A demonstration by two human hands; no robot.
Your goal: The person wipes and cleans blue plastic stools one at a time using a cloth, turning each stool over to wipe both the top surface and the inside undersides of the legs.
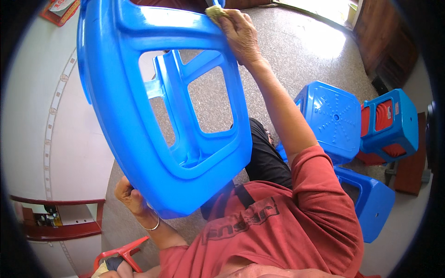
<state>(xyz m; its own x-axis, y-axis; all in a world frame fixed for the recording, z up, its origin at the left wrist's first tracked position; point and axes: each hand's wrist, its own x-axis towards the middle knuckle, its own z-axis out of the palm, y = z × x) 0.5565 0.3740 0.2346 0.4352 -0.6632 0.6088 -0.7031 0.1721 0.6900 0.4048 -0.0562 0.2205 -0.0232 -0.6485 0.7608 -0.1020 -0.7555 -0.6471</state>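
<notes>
A blue plastic stool (149,149) fills the middle of the view, tilted, with one cut-out side facing me. Through its openings show the inner legs and the ribs under the seat. My right hand (241,36) pinches a yellowish-green scrubbing pad or wad of cloth (215,14) against the stool's upper right edge. At the lower left, my left hand (131,197) grips the stool near its seat end, some fingers hidden behind the plastic. A bangle (153,227) circles that wrist.
To the right stand a blue stool (333,118), another blue stool (377,208) and a teal stool (406,125) stacked with red ones. At lower left, part of another person (121,267) is by a red plastic chair (121,252). Sunlight falls on the speckled floor (278,41) near a doorway.
</notes>
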